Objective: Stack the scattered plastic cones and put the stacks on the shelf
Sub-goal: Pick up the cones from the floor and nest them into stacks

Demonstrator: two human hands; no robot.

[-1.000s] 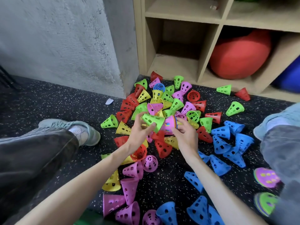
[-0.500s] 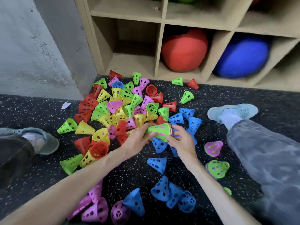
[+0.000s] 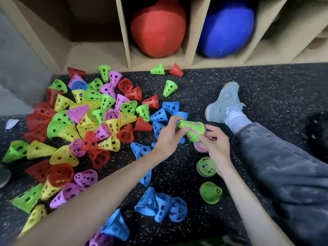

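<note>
A stack of cones (image 3: 192, 130), green on the outside with other colours showing at its rim, lies sideways between both hands above the floor. My left hand (image 3: 168, 134) grips its narrow end. My right hand (image 3: 213, 142) holds its wide rim end. A big pile of scattered red, yellow, green, pink and blue cones (image 3: 92, 121) covers the floor to the left. Blue cones (image 3: 159, 205) lie near my forearms. Two upright stacks with green tops (image 3: 206, 166) (image 3: 210, 192) stand on the floor under my right arm. The wooden shelf (image 3: 124, 38) runs along the back.
A red ball (image 3: 158, 27) and a blue ball (image 3: 227, 29) fill two shelf compartments; the leftmost compartment (image 3: 92, 55) holds nothing visible. My right leg and grey shoe (image 3: 225, 103) stretch across the black speckled floor at the right. A concrete wall (image 3: 16, 68) stands at the left.
The view has swung right and down. Both hands carried the green-topped stack to the right, away from the pile and toward my right leg.
</note>
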